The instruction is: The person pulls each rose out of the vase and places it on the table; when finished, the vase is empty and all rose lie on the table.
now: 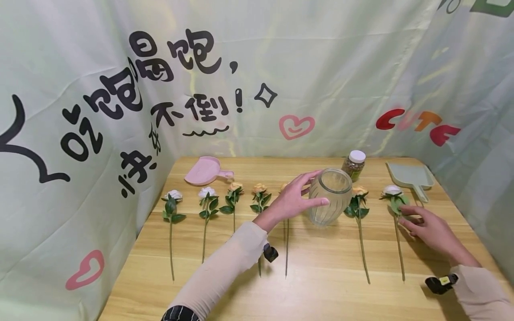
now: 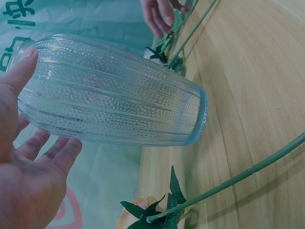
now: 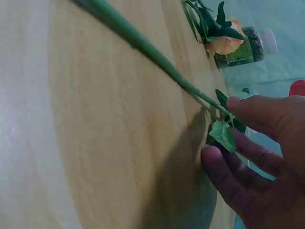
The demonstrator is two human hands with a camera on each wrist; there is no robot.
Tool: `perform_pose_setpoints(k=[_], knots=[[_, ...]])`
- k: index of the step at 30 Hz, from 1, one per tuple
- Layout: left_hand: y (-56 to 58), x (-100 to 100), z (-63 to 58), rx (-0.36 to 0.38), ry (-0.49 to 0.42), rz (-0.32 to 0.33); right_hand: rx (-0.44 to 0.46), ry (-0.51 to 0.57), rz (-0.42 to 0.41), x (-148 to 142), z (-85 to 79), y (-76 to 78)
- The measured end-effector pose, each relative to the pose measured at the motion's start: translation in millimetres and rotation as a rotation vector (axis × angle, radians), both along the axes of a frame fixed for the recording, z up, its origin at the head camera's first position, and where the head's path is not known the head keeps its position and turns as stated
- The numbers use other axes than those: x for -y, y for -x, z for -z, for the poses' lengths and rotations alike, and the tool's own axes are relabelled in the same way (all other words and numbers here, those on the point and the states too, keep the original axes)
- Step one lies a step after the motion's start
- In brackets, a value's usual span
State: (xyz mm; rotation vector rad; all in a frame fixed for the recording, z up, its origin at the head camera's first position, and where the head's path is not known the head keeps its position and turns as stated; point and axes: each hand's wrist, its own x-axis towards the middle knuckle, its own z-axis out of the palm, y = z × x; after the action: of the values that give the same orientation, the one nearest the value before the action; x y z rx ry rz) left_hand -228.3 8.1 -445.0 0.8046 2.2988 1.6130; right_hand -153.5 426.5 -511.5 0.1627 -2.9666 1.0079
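My left hand holds a ribbed clear glass vase, thumb on the near side and fingers around the far side. In the left wrist view the vase has a bumpy surface; I cannot tell whether its base touches the table. At the right, my right hand pinches the stem of a white artificial rose just below the bloom, beside its leaves. In the right wrist view the thumb and fingers meet around the stem, and the bloom is mostly hidden behind the hand.
More white roses and orange roses lie in a row, stems toward me. Behind the vase stands a white-lidded jar. A pink dustpan and a grey-green dustpan lie at the back, before a printed curtain.
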Motion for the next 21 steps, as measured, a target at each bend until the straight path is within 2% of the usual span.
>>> perform_pose_setpoints(k=[8,12,17,21], knots=[[-0.5,-3,-0.7,0.002,0.006,0.003,-0.066,-0.077,-0.002,1,4.3,-2.8],[0.4,-5,-1.1,-0.007,0.011,0.006,-0.073,-0.055,0.02,-2,1.9,-5.4],[3.1,2,-2.5,-0.011,0.029,0.006,-0.126,-0.023,0.078,-7,-11.5,-4.1],[13.6,25,-11.8,-0.034,0.0,-0.061,-0.186,0.029,0.101,-7,-28.7,4.4]])
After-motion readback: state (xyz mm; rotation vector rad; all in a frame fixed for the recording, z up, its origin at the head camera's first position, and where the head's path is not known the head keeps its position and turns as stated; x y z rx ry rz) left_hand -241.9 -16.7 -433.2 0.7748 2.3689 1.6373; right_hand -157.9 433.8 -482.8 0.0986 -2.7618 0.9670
